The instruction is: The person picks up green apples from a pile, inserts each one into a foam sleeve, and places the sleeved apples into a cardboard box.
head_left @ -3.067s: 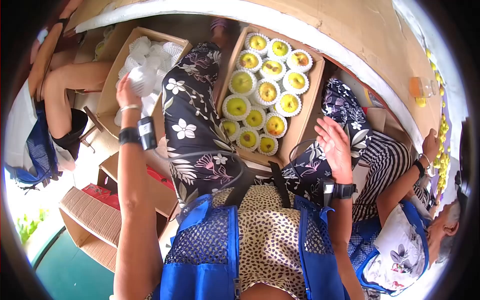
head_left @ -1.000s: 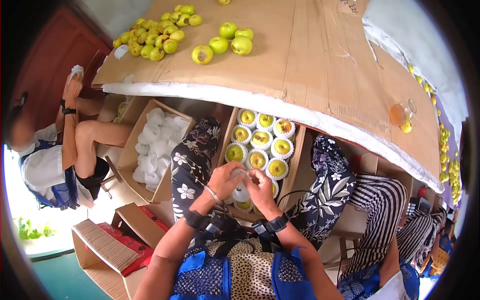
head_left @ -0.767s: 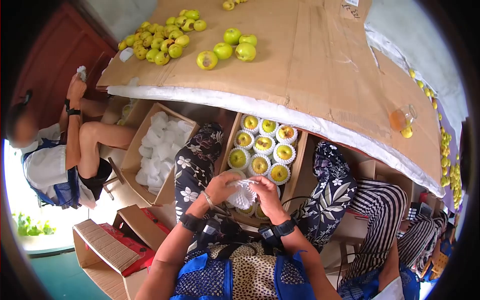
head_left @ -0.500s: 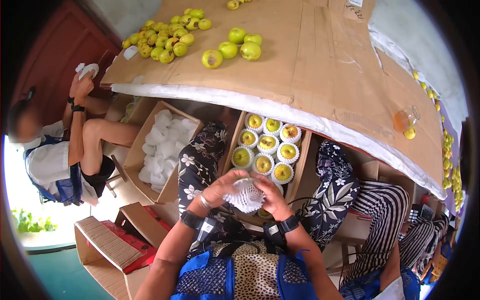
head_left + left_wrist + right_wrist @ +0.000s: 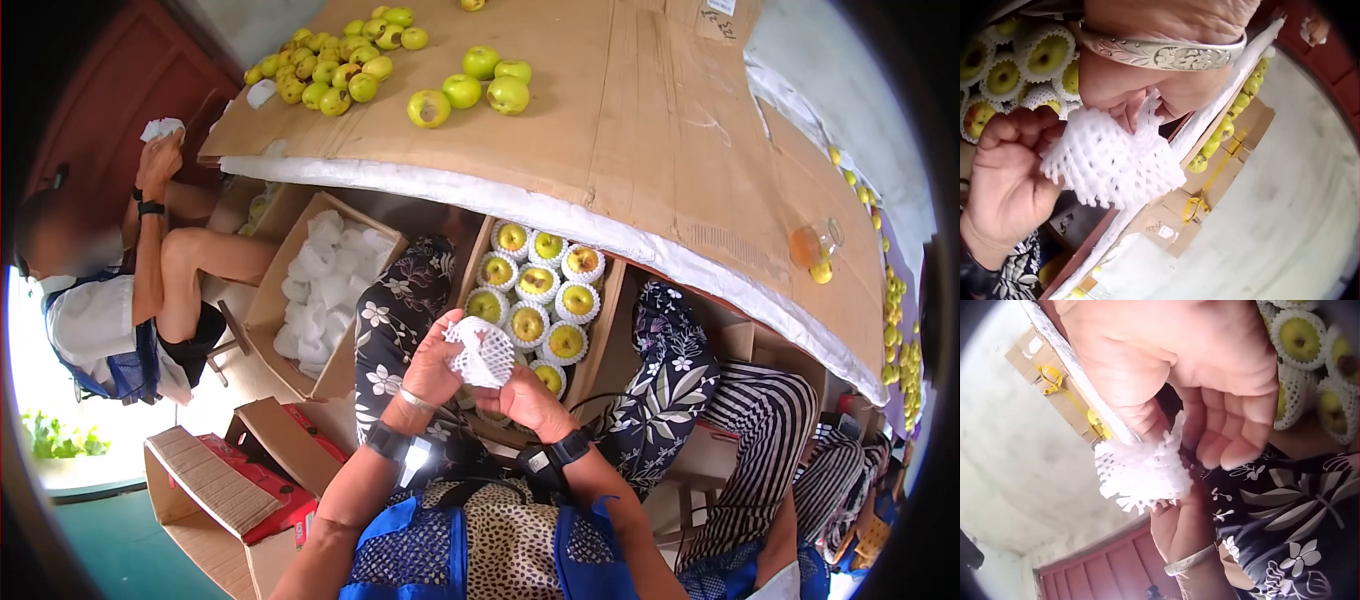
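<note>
A white foam net sleeve [image 5: 482,352] is held between both hands above the box of apples. My left hand [image 5: 434,372] pinches its edge; the left wrist view shows the bent fingers of this hand [image 5: 1141,94] on a gathered end of the net [image 5: 1113,159]. At the sleeve's lower right side, my right hand [image 5: 530,400] holds the rim with thumb and fingers, and in the right wrist view the hand [image 5: 1179,375] has curled fingers beside the net [image 5: 1141,475]. Below them, apples [image 5: 528,323] in white foam nets stand in rows in a carton [image 5: 603,335].
A carton [image 5: 262,335] of loose foam nets [image 5: 330,270] stands left of my knee. Green apples [image 5: 340,65] lie on the cardboard-covered table [image 5: 640,130], with a glass jar [image 5: 815,243] at its right. Flattened red-printed cartons [image 5: 215,480] lie lower left; people sit on both sides.
My left hand has come from the carton of nets to meet my right over the apples. The sleeve, earlier bunched, now stands spread between them. My view has tilted up to the table.
</note>
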A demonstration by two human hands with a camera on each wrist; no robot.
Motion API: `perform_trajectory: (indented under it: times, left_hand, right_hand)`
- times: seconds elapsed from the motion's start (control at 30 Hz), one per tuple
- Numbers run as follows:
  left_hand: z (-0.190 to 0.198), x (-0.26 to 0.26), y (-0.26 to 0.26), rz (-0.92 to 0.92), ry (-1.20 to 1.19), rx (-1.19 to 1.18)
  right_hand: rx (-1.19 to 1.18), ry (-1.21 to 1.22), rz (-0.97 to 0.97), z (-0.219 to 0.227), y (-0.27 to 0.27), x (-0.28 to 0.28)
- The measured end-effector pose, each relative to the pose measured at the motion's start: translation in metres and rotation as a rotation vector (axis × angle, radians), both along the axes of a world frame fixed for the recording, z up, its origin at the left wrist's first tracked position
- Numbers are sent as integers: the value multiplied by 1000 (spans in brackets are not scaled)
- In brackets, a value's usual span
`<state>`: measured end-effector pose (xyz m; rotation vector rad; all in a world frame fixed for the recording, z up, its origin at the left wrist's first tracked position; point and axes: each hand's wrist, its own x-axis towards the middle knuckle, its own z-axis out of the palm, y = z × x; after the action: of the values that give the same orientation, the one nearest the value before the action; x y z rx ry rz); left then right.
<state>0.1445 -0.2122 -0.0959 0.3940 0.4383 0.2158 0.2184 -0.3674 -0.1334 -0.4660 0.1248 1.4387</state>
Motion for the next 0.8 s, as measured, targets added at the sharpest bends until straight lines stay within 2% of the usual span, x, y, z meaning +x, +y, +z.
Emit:
perform_trajectory:
  times: [0.13,0.23,0.27,0.37,0.4,0.43,0.5,0.53,0.57,0.6,0.67,0.73,0.77,0.8]
  left_hand:
    - [-12,-4,11,32,23,2]
    - [-1,-9,10,-20,-84,-173]
    - [11,-6,8,-11,-1,-115]
    - [5,-11,18,9,-277,-192]
    - [14,-9,25,24,-286,-54]
    - [33,-10,33,64,-315,-36]
    - [53,-21,60,192,-218,127]
    - [73,-26,68,240,-180,262]
    - [90,-31,76,287,-142,395]
    - [93,-37,85,316,-121,553]
    - [85,-43,97,261,79,660]
    - [59,-50,108,129,253,781]
    - [51,-54,108,-48,470,1013]
    - [45,-57,107,-55,553,1218]
  right_hand:
    - [-45,59,-356,2,15,5]
    - [120,123,-383,5,25,20]
    - [87,119,-337,5,27,23]
    - [0,104,-196,8,50,28]
    - [-214,-129,-141,44,60,32]
    - [-323,-668,-112,32,65,46]
    - [-261,-803,-201,70,74,98]
    - [-226,-958,-243,96,77,126]
    - [-210,-919,-425,112,87,148]
    - [-274,-926,-493,119,96,174]
    - [-348,-963,-565,129,118,224]
    - [-573,-1160,-591,129,143,265]
    - [-639,-1166,-553,129,155,280]
    - [-705,-1170,-517,128,166,293]
